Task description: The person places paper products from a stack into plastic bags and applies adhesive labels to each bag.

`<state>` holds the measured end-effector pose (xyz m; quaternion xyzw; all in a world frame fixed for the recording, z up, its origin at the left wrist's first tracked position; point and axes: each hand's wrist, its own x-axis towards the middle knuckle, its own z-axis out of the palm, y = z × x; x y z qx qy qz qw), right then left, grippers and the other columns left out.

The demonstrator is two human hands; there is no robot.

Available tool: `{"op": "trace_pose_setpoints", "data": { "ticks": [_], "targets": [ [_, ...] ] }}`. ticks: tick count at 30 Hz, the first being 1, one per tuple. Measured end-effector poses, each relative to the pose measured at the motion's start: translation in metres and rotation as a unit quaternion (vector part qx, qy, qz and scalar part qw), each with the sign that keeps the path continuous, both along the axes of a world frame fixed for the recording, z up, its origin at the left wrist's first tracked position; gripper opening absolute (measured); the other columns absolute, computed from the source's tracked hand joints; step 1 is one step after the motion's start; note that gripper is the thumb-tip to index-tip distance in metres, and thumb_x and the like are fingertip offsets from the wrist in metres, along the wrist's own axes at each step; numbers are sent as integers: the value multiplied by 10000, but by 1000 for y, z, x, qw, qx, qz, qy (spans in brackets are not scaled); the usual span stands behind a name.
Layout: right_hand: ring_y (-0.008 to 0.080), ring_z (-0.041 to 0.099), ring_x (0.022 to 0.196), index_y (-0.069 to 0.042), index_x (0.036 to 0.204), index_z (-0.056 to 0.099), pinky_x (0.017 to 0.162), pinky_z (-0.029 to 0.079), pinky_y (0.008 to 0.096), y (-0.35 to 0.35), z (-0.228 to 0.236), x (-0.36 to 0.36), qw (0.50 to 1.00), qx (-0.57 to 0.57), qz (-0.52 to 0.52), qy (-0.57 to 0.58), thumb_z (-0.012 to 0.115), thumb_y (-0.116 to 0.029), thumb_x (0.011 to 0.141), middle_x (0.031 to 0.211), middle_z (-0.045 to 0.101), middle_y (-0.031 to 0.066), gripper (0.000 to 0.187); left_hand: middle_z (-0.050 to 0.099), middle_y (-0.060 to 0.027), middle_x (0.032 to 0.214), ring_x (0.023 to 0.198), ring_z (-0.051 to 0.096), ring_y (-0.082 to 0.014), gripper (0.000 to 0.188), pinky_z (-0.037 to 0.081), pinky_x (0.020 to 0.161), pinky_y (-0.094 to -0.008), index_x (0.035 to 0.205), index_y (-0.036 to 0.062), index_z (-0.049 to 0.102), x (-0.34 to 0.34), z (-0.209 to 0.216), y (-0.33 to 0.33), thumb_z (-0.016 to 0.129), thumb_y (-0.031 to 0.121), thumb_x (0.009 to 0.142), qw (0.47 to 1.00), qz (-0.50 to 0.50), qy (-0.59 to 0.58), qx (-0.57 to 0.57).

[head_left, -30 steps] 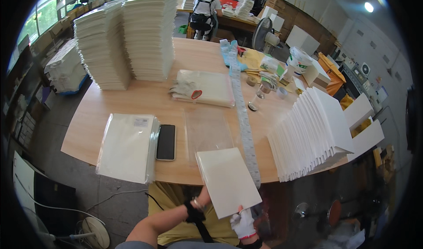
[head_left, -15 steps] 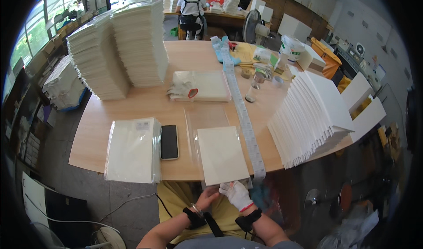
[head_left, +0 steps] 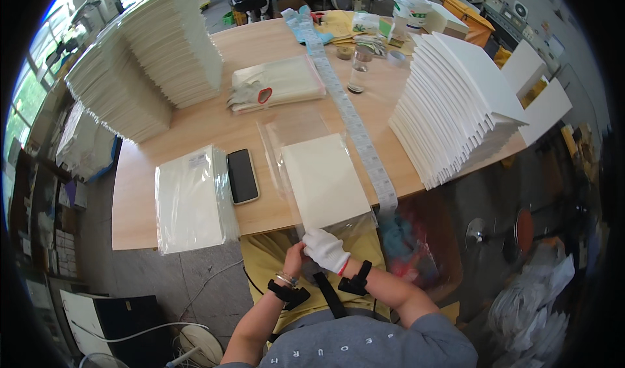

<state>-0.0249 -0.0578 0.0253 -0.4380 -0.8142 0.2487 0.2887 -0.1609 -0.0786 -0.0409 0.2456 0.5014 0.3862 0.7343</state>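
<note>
A cream paper stack [head_left: 325,180] lies at the table's front edge in a clear plastic bag [head_left: 270,148], which reaches past it at the left and back. The bag's loose front end hangs over the edge. There my bare left hand [head_left: 294,258] is closed, fingertips at the bag's near end. My right hand [head_left: 325,249], in a white knit glove with a red cuff, pinches the same end beside it. The fingertips partly cover the film. Left of this lie a black-screened phone [head_left: 243,176] and a pile of bagged cream stacks [head_left: 192,202].
Tall paper stacks [head_left: 166,49] stand at the far left, folded white boards [head_left: 449,107] at the right. A label strip [head_left: 355,124] runs down the table, past a glass [head_left: 359,71]. Spare bags with a glove on top [head_left: 280,84] lie behind. A bin [head_left: 436,251] stands below the right edge.
My view has tilted, so the table sits higher in the picture. My left hand has closed in beside the right one, and the bag's front end now shows more beyond the paper.
</note>
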Motion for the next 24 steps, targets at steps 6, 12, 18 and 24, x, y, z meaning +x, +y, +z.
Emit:
{"op": "trace_pose_setpoints", "data": {
  "ticks": [6,12,18,24],
  "targets": [
    [170,559,669,-58,727,596,595,453,296,4,59,145,944,-52,-309,101,556,-124,817,713,587,65,119,632,-132,1063,915,639,-229,426,484,723,-298,1026,-27,609,-9,15,-1,331,271,902,997,-35,57,33],
    [222,582,753,-56,861,569,719,502,356,-73,2,354,814,67,-561,130,548,-126,799,790,601,86,96,644,-91,914,790,608,-183,274,461,695,-312,982,5,612,-24,12,-6,434,203,917,947,-74,235,204],
    [307,592,748,-78,1014,576,681,477,396,-51,-18,257,968,38,-153,-195,529,-213,836,830,606,102,228,500,-105,1180,1031,474,-311,405,413,843,-394,1126,137,574,-24,50,22,618,48,734,558,-105,623,538],
    [250,586,725,-83,900,597,628,481,337,21,14,179,988,99,-52,-102,590,-172,764,798,612,56,162,574,-37,1050,944,524,-223,304,420,782,-369,1011,139,638,-22,53,43,669,124,709,479,-220,536,659]
  ]
}}
